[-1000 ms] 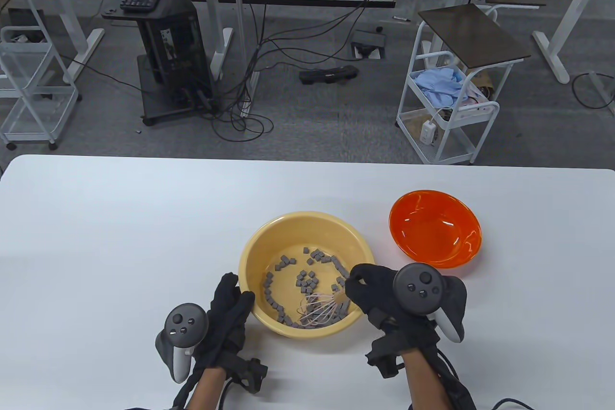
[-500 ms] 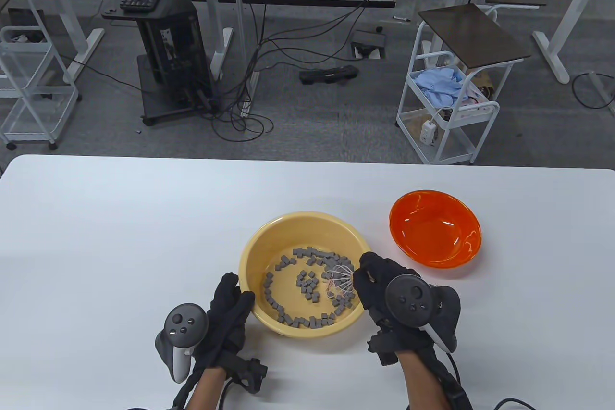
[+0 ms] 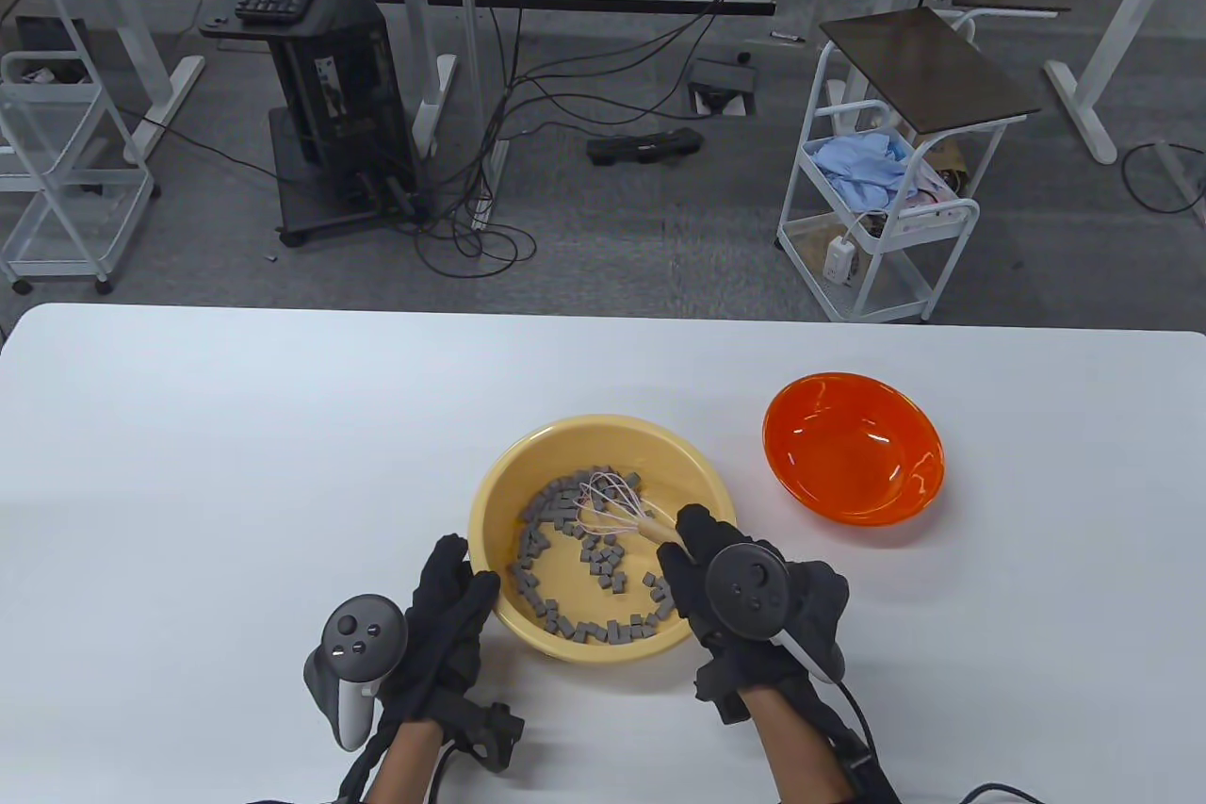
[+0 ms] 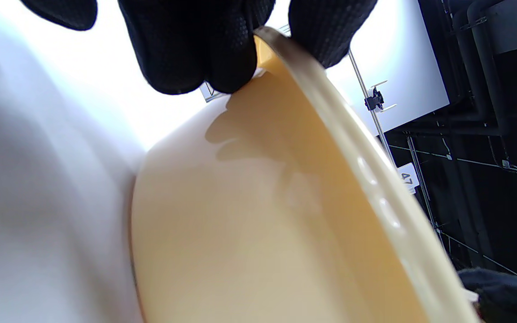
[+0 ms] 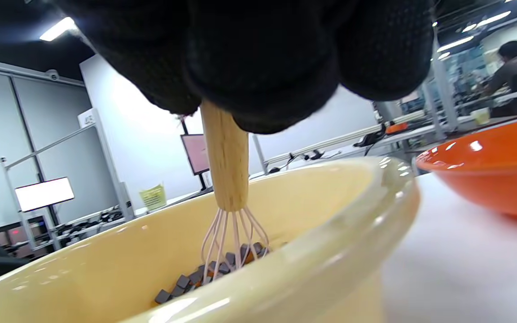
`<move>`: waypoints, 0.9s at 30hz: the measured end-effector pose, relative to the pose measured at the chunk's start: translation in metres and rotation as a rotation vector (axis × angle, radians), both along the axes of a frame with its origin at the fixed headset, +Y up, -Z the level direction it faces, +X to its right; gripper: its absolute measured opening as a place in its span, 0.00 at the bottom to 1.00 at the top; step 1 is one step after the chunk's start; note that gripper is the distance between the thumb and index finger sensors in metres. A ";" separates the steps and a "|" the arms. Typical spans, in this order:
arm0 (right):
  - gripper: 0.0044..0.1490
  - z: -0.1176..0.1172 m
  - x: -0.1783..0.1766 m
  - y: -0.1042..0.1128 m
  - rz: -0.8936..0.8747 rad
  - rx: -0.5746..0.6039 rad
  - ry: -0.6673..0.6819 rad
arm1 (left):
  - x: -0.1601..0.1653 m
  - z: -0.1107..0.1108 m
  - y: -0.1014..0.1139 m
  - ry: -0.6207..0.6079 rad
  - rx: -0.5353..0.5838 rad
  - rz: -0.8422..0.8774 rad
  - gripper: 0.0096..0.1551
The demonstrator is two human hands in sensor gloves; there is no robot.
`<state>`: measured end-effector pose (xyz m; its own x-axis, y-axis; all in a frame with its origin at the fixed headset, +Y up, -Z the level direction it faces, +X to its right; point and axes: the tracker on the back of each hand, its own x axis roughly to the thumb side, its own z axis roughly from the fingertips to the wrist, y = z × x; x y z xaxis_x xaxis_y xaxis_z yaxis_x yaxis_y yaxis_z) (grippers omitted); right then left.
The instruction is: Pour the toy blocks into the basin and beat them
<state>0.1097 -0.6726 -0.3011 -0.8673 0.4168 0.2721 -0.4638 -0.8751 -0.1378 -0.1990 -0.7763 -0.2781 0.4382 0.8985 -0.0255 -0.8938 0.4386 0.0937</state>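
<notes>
A yellow basin sits on the white table and holds several small grey blocks. My right hand grips the wooden handle of a whisk, whose pink wire head lies among the blocks at the basin's far side. In the right wrist view the whisk handle hangs from my gloved fingers down into the basin. My left hand holds the basin's near left rim. In the left wrist view my fingers curl over the basin rim, thumb inside.
An empty orange bowl stands to the right of the basin, also seen as the orange bowl in the right wrist view. Behind the table are a white cart and desks.
My right hand has swept the whisk from the basin's near side round the right wall to its far side, pushing blocks along. The left hand has stayed on the rim.
</notes>
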 end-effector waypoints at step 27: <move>0.24 0.001 0.030 0.032 -0.263 -0.140 0.177 | 0.000 0.001 0.000 0.000 -0.003 0.007 0.39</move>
<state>0.1395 -0.6410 -0.3000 -0.6695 0.6638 0.3333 -0.6822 -0.7271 0.0778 -0.1993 -0.7762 -0.2776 0.4321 0.9014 -0.0283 -0.8967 0.4328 0.0929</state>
